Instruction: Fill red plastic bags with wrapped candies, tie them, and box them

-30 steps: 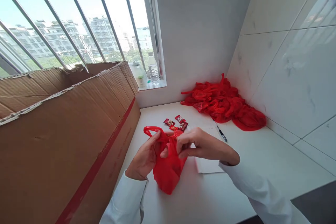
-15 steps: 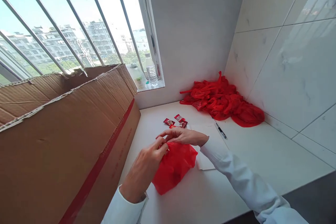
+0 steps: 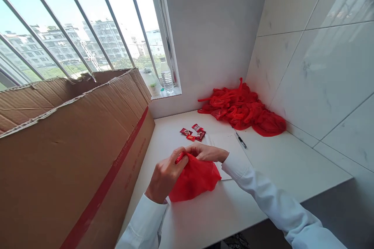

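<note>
A thin red plastic bag (image 3: pixel 194 181) hangs from my two hands, low over the white table. My left hand (image 3: pixel 166 173) pinches the bag's gathered top edge between thumb and fingers. Close against it, my right hand (image 3: pixel 206 151) grips the same edge, its fingertips partly hidden behind the bag. Just beyond my hands lie several small red packets (image 3: pixel 200 135) with printed labels. Part of a white paper sheet (image 3: pixel 230 151) shows behind the bag and my right wrist. What the bag holds, if anything, cannot be made out.
A large open cardboard box (image 3: pixel 87 155) takes up the left side. Against the back wall lies a heap of red bags (image 3: pixel 242 109). A black pen (image 3: pixel 241 141) rests by the paper. Bottles, one a clear plastic bottle (image 3: pixel 167 79), stand on the window sill.
My hands have drawn closer together at the bag's edge, and both now pinch it. The bag has lifted slightly and spread wider. The camera view has shifted a little.
</note>
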Available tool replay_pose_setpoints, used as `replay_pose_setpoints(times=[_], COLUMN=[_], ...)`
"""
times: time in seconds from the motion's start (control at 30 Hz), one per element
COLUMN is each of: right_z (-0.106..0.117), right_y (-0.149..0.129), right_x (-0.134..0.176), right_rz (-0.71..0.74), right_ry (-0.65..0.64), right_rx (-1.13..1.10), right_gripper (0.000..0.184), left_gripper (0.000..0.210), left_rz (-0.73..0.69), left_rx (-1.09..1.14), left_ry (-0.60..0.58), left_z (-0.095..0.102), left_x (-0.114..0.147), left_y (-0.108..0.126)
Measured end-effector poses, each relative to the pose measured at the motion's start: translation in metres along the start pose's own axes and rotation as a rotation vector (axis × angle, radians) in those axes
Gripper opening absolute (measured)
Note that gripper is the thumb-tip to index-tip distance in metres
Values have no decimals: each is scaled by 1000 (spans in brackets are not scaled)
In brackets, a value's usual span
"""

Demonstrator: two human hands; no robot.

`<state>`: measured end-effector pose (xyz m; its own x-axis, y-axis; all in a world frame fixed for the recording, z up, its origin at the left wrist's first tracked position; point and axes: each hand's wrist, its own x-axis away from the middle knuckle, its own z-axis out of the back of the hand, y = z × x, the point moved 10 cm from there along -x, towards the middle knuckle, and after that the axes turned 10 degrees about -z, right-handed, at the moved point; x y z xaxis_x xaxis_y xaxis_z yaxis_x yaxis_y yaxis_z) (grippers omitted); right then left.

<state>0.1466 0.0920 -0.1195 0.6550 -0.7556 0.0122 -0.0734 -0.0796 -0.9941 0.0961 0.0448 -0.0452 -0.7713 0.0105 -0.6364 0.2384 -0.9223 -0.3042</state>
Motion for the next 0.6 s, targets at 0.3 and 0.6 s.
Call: replay_pose_setpoints(times=[0.3,0.6], right_z=[72,130], right_y=[-24,6], right_x=[39,107], right_rz=[127,-74], right_ry=[945,1217], right_rx=[576,782], right_gripper=[20,23], left_gripper=[35,29], left_rz=[369,721], left_rx=[710,762], left_ry=[36,-83], left_z=[-18,-52], left_x=[27,121], left_y=[-17,-6])
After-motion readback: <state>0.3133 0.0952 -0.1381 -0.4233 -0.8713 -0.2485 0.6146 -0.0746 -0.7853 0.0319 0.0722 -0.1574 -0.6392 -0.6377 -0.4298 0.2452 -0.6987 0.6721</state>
